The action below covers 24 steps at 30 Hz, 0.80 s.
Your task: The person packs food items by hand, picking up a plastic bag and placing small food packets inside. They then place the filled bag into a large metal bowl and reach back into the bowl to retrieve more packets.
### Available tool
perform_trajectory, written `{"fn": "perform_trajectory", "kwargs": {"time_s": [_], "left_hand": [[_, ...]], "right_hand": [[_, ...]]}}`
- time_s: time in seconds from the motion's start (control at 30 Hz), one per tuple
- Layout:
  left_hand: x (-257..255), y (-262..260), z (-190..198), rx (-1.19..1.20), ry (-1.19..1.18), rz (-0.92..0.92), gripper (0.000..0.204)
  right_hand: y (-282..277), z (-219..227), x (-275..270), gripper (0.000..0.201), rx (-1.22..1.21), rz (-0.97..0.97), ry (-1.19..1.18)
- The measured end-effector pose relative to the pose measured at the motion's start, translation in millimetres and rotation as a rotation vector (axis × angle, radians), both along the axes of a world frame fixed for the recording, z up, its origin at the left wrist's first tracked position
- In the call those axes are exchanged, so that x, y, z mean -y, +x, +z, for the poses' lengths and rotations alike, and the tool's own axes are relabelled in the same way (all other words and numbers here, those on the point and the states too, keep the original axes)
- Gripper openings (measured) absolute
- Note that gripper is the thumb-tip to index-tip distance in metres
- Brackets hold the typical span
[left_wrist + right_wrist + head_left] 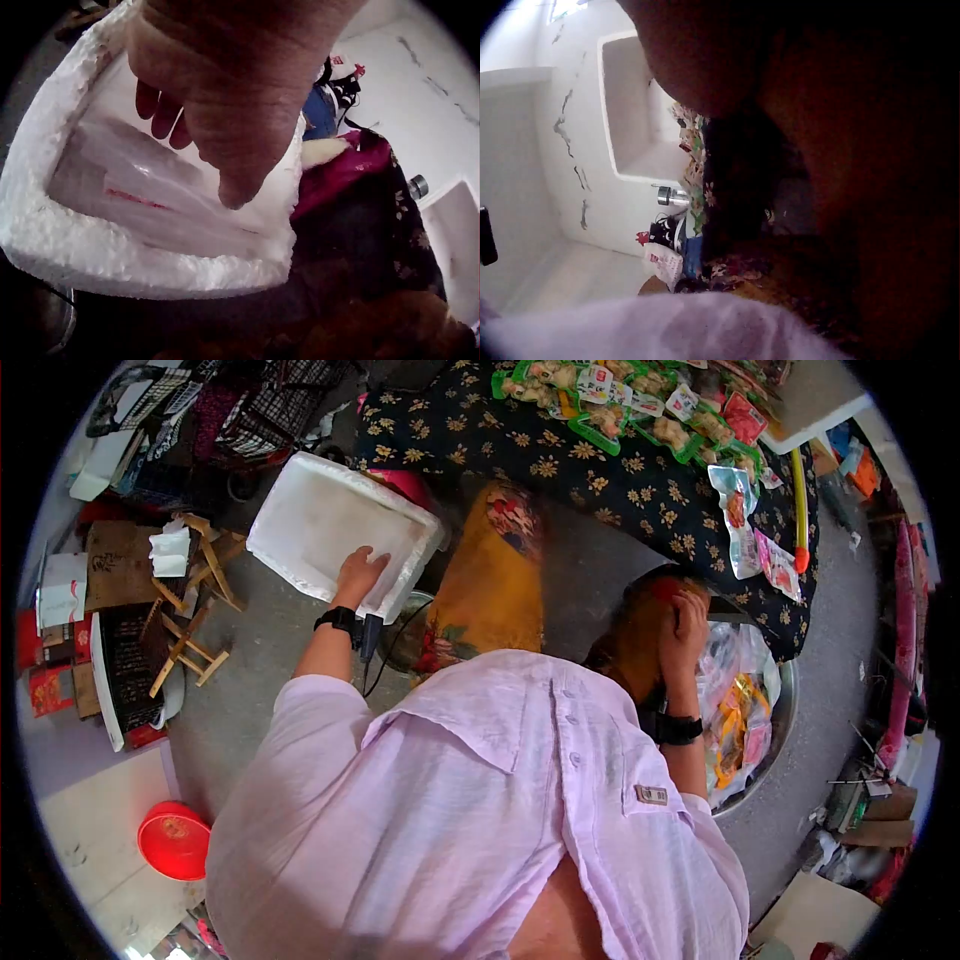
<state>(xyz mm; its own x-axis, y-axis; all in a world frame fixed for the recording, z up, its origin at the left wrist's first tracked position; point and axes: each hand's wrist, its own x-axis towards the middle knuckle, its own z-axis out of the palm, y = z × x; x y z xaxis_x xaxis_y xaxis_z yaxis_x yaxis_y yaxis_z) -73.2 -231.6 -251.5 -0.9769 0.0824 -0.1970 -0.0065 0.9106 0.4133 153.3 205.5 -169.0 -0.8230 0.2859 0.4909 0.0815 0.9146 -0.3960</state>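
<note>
My left hand (360, 575) hangs over the near end of a white foam box (305, 510), its fingers loosely spread and nothing held in them. In the left wrist view the fingers (180, 131) reach down inside the box's rough rim (135, 262), above a translucent sheet with a red streak. The box sits tilted at the left of my legs. My right hand (683, 630) rests on my right knee, fingers relaxed and bent over the patterned trousers (635, 625). The right wrist view is mostly dark, with that hand only partly showing.
A dark floral cloth (470, 435) in front bears several green-edged food packets (600, 420). Beside my right leg stands a metal basin (785, 730) full of plastic wrappers. Left are a wooden folding stool (190, 645) and a red bowl (175, 840).
</note>
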Motion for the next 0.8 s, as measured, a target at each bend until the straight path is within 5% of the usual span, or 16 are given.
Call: {"fn": "perform_trajectory", "kwargs": {"time_s": [0.2, 0.4, 0.5, 0.8], "left_hand": [[12, -11, -16, 0.097, -0.107, -0.169, 0.040], [-1, 8, 2, -0.188, -0.031, -0.221, 0.028], [8, -2, -12, -0.086, -0.100, -0.253, 0.026], [15, -7, 9, -0.256, 0.140, -0.114, 0.023]], "right_hand": [[-6, 5, 7, 0.014, -0.002, 0.009, 0.014], [-9, -1, 7, 0.013, 0.001, 0.011, 0.056], [-10, -1, 9, 0.013, 0.000, 0.001, 0.060], [-12, -4, 8, 0.012, -0.010, 0.030, 0.045]]}}
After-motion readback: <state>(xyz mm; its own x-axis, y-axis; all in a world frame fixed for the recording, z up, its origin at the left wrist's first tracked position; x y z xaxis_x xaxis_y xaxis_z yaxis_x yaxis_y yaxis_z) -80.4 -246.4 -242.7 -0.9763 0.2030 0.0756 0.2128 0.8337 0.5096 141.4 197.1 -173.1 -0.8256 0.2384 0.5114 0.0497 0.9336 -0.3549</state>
